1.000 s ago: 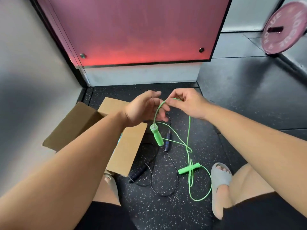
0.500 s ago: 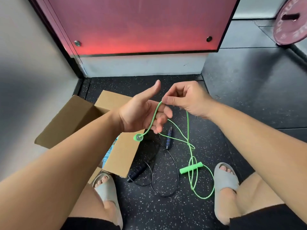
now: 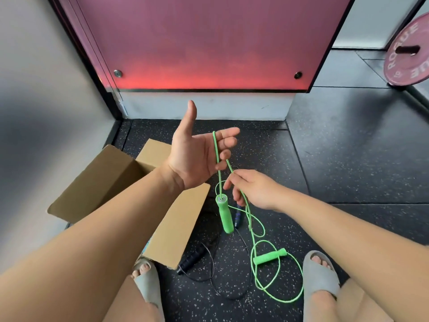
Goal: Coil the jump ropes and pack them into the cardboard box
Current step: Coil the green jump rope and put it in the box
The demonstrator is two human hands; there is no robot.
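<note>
My left hand (image 3: 197,152) is raised palm up with thumb and fingers spread, and the green jump rope cord (image 3: 217,154) hangs looped over its fingers. One green handle (image 3: 224,214) dangles below that hand. My right hand (image 3: 253,190) pinches the cord's other strand just under the left hand. The rest of the green rope lies in loops on the floor with its second handle (image 3: 269,256). A black jump rope (image 3: 192,261) lies on the floor beside the open cardboard box (image 3: 111,175), which my left forearm partly hides.
I am crouched in grey slippers (image 3: 319,273) on a black speckled rubber floor (image 3: 348,163). A grey wall (image 3: 46,89) stands close on the left, a red panel (image 3: 209,43) ahead. A maroon weight plate (image 3: 408,52) leans at the far right.
My left hand has opened and turned palm up, with the cord now draped over its fingers. My right hand has slid down along the cord. The green handle now hangs upright.
</note>
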